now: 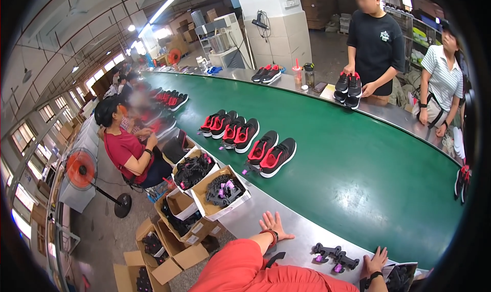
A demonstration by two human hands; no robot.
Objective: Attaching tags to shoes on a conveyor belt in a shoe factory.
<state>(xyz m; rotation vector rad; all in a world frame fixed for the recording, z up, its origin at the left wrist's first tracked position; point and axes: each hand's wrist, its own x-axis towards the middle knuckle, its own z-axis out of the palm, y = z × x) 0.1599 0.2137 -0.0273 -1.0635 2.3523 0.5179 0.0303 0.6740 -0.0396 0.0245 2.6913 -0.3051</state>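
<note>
With the left hand [276,226] and right hand [376,263] open, fingers spread, apparently empty at the silver metal desk [303,231], handling seems paused, and lifting the black plastic hangers with purple tags [337,256] lying between them would call for closing the nearer right fingers.

A loose coral-red top [235,265], creased into soft folds, fills the bottom centre of the frame. A reddish-brown bracelet [272,234] circles the wrist of the bare left hand [272,225]; a dark band [376,275] circles that of the bare right hand [375,262], lower right.
</note>
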